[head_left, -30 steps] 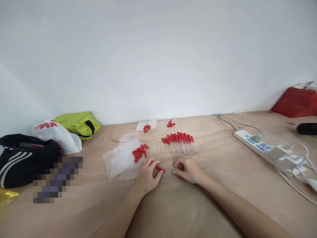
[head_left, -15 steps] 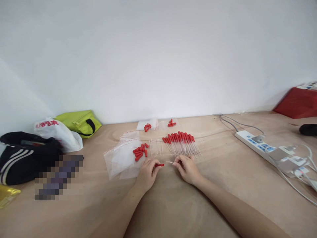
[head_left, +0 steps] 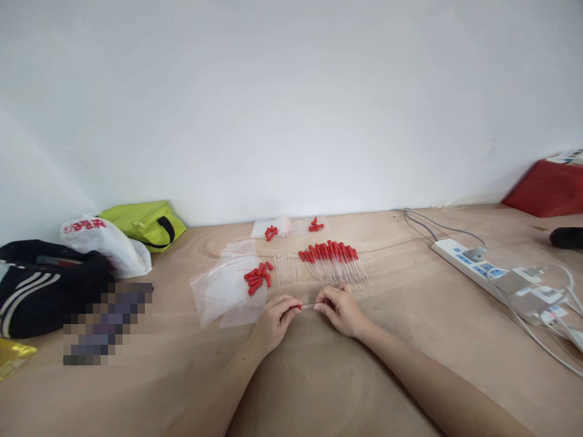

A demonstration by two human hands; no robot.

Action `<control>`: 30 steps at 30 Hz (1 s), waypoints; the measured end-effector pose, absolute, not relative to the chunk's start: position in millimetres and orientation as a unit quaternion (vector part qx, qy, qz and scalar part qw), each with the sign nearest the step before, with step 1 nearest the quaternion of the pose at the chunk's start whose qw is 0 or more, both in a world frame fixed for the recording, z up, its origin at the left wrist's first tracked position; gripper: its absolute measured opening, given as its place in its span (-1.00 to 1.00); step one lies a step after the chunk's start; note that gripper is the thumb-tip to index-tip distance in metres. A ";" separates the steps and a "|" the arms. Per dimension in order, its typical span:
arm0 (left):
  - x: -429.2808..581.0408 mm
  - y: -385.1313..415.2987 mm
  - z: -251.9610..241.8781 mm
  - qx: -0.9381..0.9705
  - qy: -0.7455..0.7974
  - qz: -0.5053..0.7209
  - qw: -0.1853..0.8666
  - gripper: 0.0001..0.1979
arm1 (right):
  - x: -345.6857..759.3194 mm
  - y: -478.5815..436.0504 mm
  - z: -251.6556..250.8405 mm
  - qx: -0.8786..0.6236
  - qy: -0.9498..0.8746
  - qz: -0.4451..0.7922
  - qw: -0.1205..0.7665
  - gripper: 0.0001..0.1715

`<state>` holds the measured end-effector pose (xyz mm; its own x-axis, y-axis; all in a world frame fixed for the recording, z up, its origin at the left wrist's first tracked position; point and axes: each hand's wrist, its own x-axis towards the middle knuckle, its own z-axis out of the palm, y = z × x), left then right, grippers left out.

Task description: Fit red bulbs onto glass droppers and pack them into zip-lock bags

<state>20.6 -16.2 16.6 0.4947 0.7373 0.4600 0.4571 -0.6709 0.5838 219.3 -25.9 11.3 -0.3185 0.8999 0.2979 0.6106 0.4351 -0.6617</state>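
Observation:
Between its thumb and fingers, my left hand (head_left: 274, 320) pinches a red rubber bulb (head_left: 298, 307), mostly hidden by the fingertips. My right hand (head_left: 340, 311) is closed on a thin clear dropper tube (head_left: 310, 306), whose end meets the bulb's mouth. Behind my right hand lies a row of droppers with red bulbs (head_left: 330, 255), tubes pointing toward me. Loose clear tubes (head_left: 288, 271) lie side by side to their left. A pile of loose red bulbs (head_left: 257, 278) rests on clear zip bags (head_left: 223, 291) beyond my left hand.
Small bags with red bulbs (head_left: 271, 232) lie near the wall. At the right, a white power strip (head_left: 469, 262) carries plugs and cables. A green bag (head_left: 146, 224), a white plastic bag (head_left: 109, 246) and a black striped bag (head_left: 50, 291) stand left; a red bag (head_left: 546, 188) sits far right.
My hands have come together: the tube's end, apart from the red bulb before, now meets it. My right hand has shifted slightly left. The piles look the same.

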 end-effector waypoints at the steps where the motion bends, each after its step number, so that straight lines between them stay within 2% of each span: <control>1: 20.5 -16.4 16.7 0.845 0.352 0.353 0.195 -0.78 | 219.8 -25.4 10.8 -0.481 -0.782 0.223 0.327 -0.82; 6: 20.3 -17.0 16.1 0.856 0.352 0.334 0.178 -0.76 | 221.4 -22.8 10.7 -0.479 -0.789 0.218 0.317 -0.81; 15: 21.7 -20.1 20.3 0.885 0.349 0.300 0.077 -0.78 | 218.3 -29.9 16.3 -0.485 -0.813 0.150 0.285 -0.82; 30: 24.9 -20.4 17.9 0.890 0.333 0.298 0.092 -0.75 | 203.5 -35.1 16.1 -0.484 -0.824 0.150 0.255 -0.71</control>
